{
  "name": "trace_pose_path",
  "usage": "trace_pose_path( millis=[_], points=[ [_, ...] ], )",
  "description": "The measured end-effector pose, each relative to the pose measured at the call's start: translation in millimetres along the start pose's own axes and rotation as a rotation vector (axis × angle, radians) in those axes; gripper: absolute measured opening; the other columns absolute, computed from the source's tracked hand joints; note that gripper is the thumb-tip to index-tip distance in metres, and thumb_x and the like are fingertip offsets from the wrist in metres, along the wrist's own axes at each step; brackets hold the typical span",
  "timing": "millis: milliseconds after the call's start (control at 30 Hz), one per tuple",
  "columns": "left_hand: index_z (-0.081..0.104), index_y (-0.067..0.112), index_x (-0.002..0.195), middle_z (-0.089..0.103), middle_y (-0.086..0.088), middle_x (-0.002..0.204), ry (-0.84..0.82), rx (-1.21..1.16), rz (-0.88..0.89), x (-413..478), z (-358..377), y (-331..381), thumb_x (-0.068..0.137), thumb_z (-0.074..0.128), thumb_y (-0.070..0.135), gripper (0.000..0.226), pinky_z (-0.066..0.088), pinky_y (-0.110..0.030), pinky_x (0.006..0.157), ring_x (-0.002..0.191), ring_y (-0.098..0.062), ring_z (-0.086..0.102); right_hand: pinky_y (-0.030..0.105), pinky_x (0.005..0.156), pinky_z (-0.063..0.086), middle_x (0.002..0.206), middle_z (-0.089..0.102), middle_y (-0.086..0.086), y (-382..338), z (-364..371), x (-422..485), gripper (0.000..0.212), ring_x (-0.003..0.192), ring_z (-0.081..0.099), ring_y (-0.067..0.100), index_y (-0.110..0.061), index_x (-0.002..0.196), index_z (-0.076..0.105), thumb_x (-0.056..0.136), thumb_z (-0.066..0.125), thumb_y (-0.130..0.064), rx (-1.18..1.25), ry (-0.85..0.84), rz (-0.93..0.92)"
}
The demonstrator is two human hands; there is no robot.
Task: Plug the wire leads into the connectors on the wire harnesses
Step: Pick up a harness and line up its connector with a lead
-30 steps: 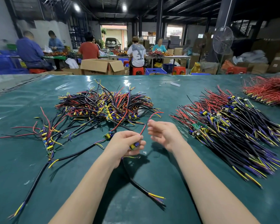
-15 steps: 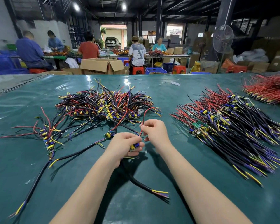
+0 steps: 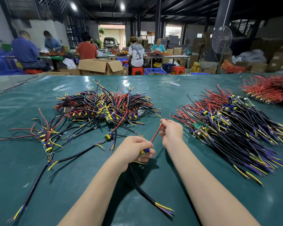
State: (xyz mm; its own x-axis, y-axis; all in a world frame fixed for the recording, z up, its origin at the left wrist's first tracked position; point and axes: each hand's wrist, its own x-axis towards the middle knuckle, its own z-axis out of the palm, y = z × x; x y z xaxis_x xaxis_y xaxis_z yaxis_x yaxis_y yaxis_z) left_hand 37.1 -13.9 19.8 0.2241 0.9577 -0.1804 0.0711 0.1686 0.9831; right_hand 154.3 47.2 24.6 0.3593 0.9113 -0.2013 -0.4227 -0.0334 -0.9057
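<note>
Seemingly far from finished: the left hand (image 3: 132, 151) grips 1 harness connector (image 3: 145, 150) above the table (image 3: 59, 185), the right hand (image 3: 171, 132) pinches its red lead (image 3: 155, 133) (seated or not, unclear), beside the tangled pile (image 3: 101, 106) and the straight pile (image 3: 232, 128).

The person's left forearm (image 3: 91, 190) and right forearm (image 3: 207, 181) are bare along all their visible length, slender and smooth, narrowing to the wrists just behind the hands. The left hand (image 3: 134, 149) and right hand (image 3: 171, 132) are bare too, fingers and knuckles uncovered.
</note>
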Motion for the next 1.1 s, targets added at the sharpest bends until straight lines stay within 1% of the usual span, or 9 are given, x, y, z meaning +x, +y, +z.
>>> trace_pose_path(
  millis=[133,200,267,367,467,600,767,933,1100],
  points=[
    [0.058,0.009,0.072,0.066,0.001,0.055,-0.038,-0.020,-0.025,-2,1,1,0.091,0.054,0.008,0.019,0.050,-0.017,0.047,0.045,-0.007,0.060,0.019,0.051,0.028,0.058,0.044,0.002,4,-6,8,0.022,0.052,0.036,0.010,-0.006,0.069,0.055,0.089,0.051,0.004,-0.067,0.059,-0.189],
    [0.057,0.007,0.073,0.065,-0.002,0.053,-0.044,-0.088,-0.046,-1,0,2,0.091,0.053,0.007,0.018,0.048,-0.017,0.043,0.043,-0.009,0.059,0.016,0.050,0.033,0.059,0.047,0.001,7,-7,9,0.027,0.049,0.040,0.005,-0.010,0.068,0.055,0.089,0.049,0.006,-0.075,0.023,-0.309],
    [0.057,0.006,0.074,0.064,-0.003,0.053,-0.038,-0.134,-0.060,0,-4,3,0.092,0.052,0.006,0.018,0.047,-0.017,0.041,0.042,-0.010,0.058,0.011,0.047,0.037,0.062,0.048,0.000,8,-8,10,0.033,0.044,0.044,-0.001,-0.014,0.066,0.055,0.089,0.047,0.007,-0.030,-0.020,-0.321],
    [0.056,0.004,0.075,0.063,-0.005,0.052,-0.044,-0.170,-0.082,0,-6,3,0.092,0.051,0.004,0.018,0.049,-0.018,0.042,0.041,-0.011,0.058,0.011,0.045,0.041,0.059,0.051,0.000,7,-9,11,0.033,0.051,0.046,0.005,-0.014,0.067,0.055,0.090,0.047,0.008,0.059,-0.048,-0.265],
    [0.056,0.002,0.076,0.061,-0.007,0.051,-0.036,-0.209,-0.095,1,-6,3,0.092,0.051,0.002,0.017,0.050,-0.019,0.042,0.040,-0.013,0.056,0.012,0.039,0.043,0.042,0.053,-0.009,4,-11,6,0.030,0.036,0.046,0.000,-0.012,0.069,0.057,0.091,0.047,0.006,0.214,-0.090,-0.171],
    [0.059,0.001,0.079,0.061,-0.007,0.048,0.129,-0.201,-0.049,3,-10,1,0.091,0.053,0.002,0.014,0.046,-0.018,0.039,0.037,-0.013,0.055,0.012,0.038,0.043,0.043,0.058,-0.010,-2,-13,0,0.022,0.033,0.047,0.000,-0.015,0.075,0.060,0.091,0.052,-0.002,0.282,-0.136,-0.083],
    [0.062,0.005,0.077,0.061,-0.002,0.048,0.219,-0.235,0.018,4,-14,-3,0.091,0.054,0.005,0.016,0.048,-0.017,0.039,0.039,-0.009,0.056,0.012,0.041,0.046,0.044,0.060,-0.004,-1,-11,-7,0.017,0.035,0.051,0.001,-0.009,0.073,0.060,0.088,0.056,-0.003,0.076,-0.279,0.073],
    [0.065,0.009,0.072,0.064,0.001,0.052,0.249,-0.197,0.049,6,-15,-4,0.089,0.058,0.006,0.018,0.047,-0.016,0.041,0.044,-0.007,0.060,0.014,0.047,0.047,0.046,0.057,-0.003,3,-3,-16,0.015,0.040,0.052,0.004,-0.006,0.073,0.062,0.085,0.057,0.002,-0.171,-0.607,0.191],
    [0.066,0.007,0.070,0.062,-0.008,0.064,0.273,-0.175,0.091,8,-17,-6,0.085,0.063,0.008,0.016,0.043,-0.015,0.039,0.052,-0.012,0.058,0.012,0.048,0.048,0.048,0.061,-0.003,4,-2,-18,0.018,0.041,0.055,0.003,-0.007,0.071,0.062,0.086,0.057,0.002,-0.259,-0.627,0.167]
  ],
)
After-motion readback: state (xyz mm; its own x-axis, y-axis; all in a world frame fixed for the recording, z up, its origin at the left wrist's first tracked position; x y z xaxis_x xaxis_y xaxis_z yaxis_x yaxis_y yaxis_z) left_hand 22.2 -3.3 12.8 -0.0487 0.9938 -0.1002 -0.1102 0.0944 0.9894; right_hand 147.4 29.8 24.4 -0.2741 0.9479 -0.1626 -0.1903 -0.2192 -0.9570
